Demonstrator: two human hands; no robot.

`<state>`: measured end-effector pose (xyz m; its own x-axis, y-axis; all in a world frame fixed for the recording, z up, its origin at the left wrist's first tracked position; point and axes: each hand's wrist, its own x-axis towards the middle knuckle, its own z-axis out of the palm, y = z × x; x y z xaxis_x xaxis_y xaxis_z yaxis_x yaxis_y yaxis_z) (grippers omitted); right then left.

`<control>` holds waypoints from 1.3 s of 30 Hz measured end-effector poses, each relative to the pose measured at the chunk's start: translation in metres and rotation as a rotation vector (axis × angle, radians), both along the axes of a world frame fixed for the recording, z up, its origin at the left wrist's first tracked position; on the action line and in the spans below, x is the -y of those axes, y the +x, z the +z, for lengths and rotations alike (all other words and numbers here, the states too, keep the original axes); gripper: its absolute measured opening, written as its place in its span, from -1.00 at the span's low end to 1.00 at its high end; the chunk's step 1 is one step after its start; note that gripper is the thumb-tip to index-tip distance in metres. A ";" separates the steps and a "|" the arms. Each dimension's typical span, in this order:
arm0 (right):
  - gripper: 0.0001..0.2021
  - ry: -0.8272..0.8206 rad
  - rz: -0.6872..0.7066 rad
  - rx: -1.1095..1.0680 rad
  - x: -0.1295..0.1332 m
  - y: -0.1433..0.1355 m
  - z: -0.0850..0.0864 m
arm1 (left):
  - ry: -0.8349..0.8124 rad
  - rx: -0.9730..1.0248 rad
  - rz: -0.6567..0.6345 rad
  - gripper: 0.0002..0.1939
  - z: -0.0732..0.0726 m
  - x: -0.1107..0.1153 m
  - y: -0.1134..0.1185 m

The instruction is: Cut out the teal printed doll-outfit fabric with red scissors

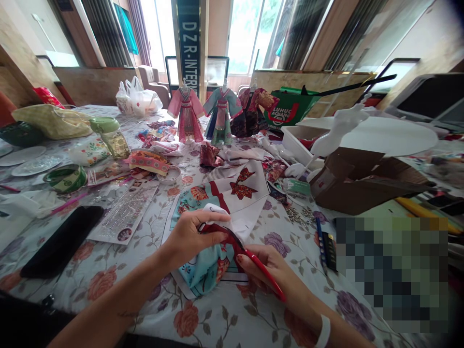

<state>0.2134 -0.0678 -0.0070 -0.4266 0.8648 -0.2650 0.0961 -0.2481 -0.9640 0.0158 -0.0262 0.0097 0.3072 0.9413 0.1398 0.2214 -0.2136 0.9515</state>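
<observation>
My left hand (188, 235) is closed on a printed piece of fabric (203, 270), pinching its folded edge between thumb and fingers. The fabric is turquoise, white and red with fan and flower patterns, and it lies partly bunched. Red-handled scissors (266, 274) are in my right hand (259, 258). Their dark blades reach to the fabric beside my left thumb; whether the tips are between its layers I cannot tell. Beyond my hands, the fabric's flat white part (250, 208) carries a red-and-gold motif (243, 186).
Small robes on stands (186, 113) rise at the back. A cardboard box (362, 186), a white mannequin form (339, 128) and a white bin (297, 142) stand right. Left lie a black phone-like slab (63, 240), a bead sheet (125, 210), green tape (65, 179) and a bottle (112, 137).
</observation>
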 end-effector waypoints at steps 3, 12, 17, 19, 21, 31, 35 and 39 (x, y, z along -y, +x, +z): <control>-0.49 -0.009 0.000 0.015 0.000 -0.001 0.001 | 0.004 0.012 -0.002 -0.71 0.000 0.001 0.001; -0.52 -0.026 0.006 -0.009 0.000 -0.001 0.002 | -0.003 0.001 -0.013 -0.70 -0.001 0.000 0.003; -0.53 -0.017 0.013 0.001 -0.001 0.000 -0.002 | -0.004 0.006 -0.018 -0.70 -0.003 0.000 0.003; -0.52 -0.014 0.015 -0.001 -0.001 0.001 -0.003 | -0.008 0.009 -0.020 -0.70 -0.003 0.000 0.002; -0.51 -0.008 0.011 0.001 -0.001 0.001 -0.002 | -0.010 0.010 -0.020 -0.70 -0.003 0.000 0.002; -0.54 -0.011 -0.008 0.039 -0.001 -0.002 0.004 | -0.007 0.003 -0.016 -0.70 -0.003 0.000 0.002; -0.55 -0.015 -0.015 0.047 -0.001 -0.001 0.002 | 0.000 0.018 -0.006 -0.70 -0.003 -0.001 0.002; -0.54 -0.004 -0.021 0.071 -0.001 0.000 0.000 | 0.008 0.016 -0.007 -0.70 -0.003 -0.001 0.002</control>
<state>0.2130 -0.0670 -0.0069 -0.3884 0.8721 -0.2976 0.1592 -0.2546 -0.9538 0.0176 -0.0254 0.0069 0.3118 0.9379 0.1520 0.2047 -0.2225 0.9532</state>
